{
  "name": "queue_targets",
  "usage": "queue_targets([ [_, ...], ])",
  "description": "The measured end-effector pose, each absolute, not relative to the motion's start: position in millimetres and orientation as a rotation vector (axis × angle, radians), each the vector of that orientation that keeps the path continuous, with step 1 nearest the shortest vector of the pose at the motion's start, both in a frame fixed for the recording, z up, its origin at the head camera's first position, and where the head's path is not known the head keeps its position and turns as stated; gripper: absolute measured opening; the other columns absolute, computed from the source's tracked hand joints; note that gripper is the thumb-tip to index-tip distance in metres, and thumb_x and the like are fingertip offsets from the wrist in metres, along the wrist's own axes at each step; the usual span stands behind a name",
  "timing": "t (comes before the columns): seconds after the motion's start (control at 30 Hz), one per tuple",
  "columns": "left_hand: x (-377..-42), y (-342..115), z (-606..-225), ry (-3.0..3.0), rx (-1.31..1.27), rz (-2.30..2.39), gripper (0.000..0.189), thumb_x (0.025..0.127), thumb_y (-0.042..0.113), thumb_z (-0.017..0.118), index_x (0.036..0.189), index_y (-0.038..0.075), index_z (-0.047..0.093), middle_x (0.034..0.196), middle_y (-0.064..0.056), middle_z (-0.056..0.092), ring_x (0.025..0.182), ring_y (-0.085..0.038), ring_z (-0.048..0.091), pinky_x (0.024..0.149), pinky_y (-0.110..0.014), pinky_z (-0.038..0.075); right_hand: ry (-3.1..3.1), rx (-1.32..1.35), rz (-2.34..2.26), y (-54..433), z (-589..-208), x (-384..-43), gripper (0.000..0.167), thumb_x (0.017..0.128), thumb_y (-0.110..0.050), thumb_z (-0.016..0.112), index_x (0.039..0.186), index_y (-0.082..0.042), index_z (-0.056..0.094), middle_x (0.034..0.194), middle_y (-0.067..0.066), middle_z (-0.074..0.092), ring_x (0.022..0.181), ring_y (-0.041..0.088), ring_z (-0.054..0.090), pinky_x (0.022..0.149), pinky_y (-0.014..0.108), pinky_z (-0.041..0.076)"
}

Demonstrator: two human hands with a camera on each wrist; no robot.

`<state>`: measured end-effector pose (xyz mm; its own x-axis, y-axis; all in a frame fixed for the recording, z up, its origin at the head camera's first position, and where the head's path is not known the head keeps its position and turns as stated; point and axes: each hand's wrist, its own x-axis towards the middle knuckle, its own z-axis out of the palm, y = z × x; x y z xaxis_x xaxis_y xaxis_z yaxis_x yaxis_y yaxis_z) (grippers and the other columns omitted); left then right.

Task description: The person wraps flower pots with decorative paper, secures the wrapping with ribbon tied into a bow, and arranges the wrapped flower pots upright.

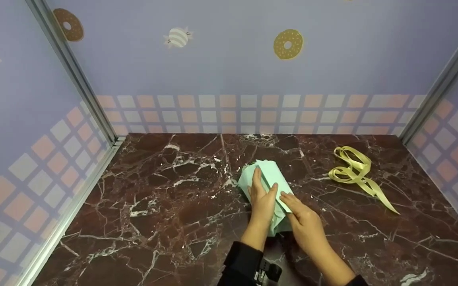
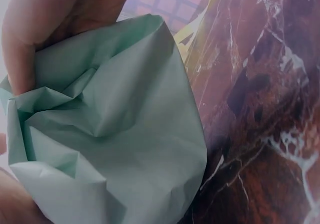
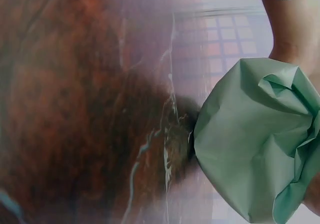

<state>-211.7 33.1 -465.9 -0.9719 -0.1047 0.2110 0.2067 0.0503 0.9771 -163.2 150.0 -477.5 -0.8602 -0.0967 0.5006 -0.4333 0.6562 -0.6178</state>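
Observation:
A bundle wrapped in mint-green paper point(image 1: 270, 171) sits on the dark marbled tabletop, slanting away from me. Along its left side and top lies my left hand point(image 1: 262, 202), fingers straight against the paper. My right hand point(image 1: 306, 224) presses its extended fingers on the right side, close to a long folded edge. In the left wrist view the near end of the green paper point(image 2: 145, 129) shows loose, crumpled folds, with fingers at its left edge. The right wrist view shows the same creased paper end point(image 3: 240, 134). Whatever is inside the wrapping is hidden.
A loosely looped yellow ribbon point(image 1: 381, 196) lies on the table to the right of the bundle. Purple patterned walls point(image 1: 229, 59) enclose the tabletop point(image 1: 165, 222) at the back and both sides, with metal strips at the corners.

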Motion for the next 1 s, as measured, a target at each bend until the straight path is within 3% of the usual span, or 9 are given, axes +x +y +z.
queue_targets([
  [0.17,-213,31,-469,-2.139,-0.166,-1.846,0.077,0.081,-0.005,0.063,0.150,0.002,0.029,0.157,-0.020,0.022,0.145,-0.039,0.012,0.114,-0.059,-0.003,-2.436,0.459,1.018,147,-481,-162,0.043,0.085,0.009,0.061,0.126,-0.003,0.066,0.131,0.008,0.061,0.125,0.031,0.053,0.103,0.049,0.041],
  [0.33,-213,30,-471,-2.147,-0.160,-1.878,0.068,0.080,-0.011,0.057,0.144,0.000,0.036,0.150,-0.020,0.037,0.146,-0.038,0.010,0.115,-0.054,-0.005,-2.429,0.530,0.904,144,-483,-160,0.045,0.083,0.009,0.062,0.126,-0.001,0.065,0.132,0.012,0.059,0.125,0.034,0.052,0.104,0.050,0.039],
  [0.5,-214,30,-470,-2.151,-0.159,-1.940,0.060,0.082,-0.010,0.055,0.140,-0.005,0.036,0.147,-0.020,0.043,0.146,-0.038,0.008,0.116,-0.051,-0.007,-2.415,0.640,0.774,147,-484,-158,0.045,0.083,0.006,0.064,0.128,0.003,0.062,0.135,0.017,0.056,0.127,0.038,0.048,0.115,0.029,0.022],
  [0.63,-215,30,-469,-2.181,-0.151,-1.964,0.056,0.086,-0.008,0.054,0.139,-0.006,0.036,0.146,-0.020,0.043,0.146,-0.037,0.008,0.116,-0.050,-0.007,-2.418,0.733,0.791,154,-482,-159,0.041,0.089,-0.001,0.063,0.130,0.002,0.060,0.140,0.020,0.050,0.130,0.040,0.044,0.115,0.018,0.009],
  [0.73,-215,27,-468,-2.203,-0.128,-1.996,0.052,0.091,-0.005,0.053,0.140,-0.004,0.036,0.147,-0.018,0.043,0.146,-0.036,0.006,0.116,-0.051,-0.007,-2.451,0.785,0.843,158,-482,-159,0.040,0.093,-0.008,0.063,0.132,-0.001,0.060,0.144,0.019,0.046,0.134,0.039,0.039,0.115,0.021,0.010],
  [0.87,-215,22,-469,-2.218,-0.113,-2.071,0.050,0.096,-0.002,0.051,0.142,0.000,0.034,0.150,-0.015,0.040,0.147,-0.033,0.000,0.115,-0.052,-0.008,-2.531,0.805,0.972,162,-478,-157,0.037,0.095,-0.016,0.064,0.130,-0.009,0.063,0.148,0.014,0.042,0.138,0.036,0.033,0.115,0.041,0.022],
  [0.93,-215,20,-469,-2.222,-0.124,-2.085,0.050,0.096,-0.003,0.051,0.142,0.000,0.034,0.150,-0.015,0.040,0.147,-0.034,-0.002,0.115,-0.053,-0.009,-2.554,0.773,1.139,164,-474,-157,0.029,0.096,-0.017,0.062,0.124,-0.011,0.069,0.147,0.009,0.045,0.139,0.033,0.032,0.112,0.049,0.026],
  [1.0,-216,19,-471,-2.218,-0.155,-2.076,0.051,0.094,-0.005,0.052,0.141,-0.001,0.035,0.149,-0.017,0.040,0.146,-0.036,-0.002,0.114,-0.054,-0.010,-2.516,0.661,1.352,164,-469,-160,0.021,0.096,-0.013,0.062,0.114,-0.010,0.073,0.140,0.006,0.053,0.137,0.031,0.038,0.109,0.046,0.032],
])
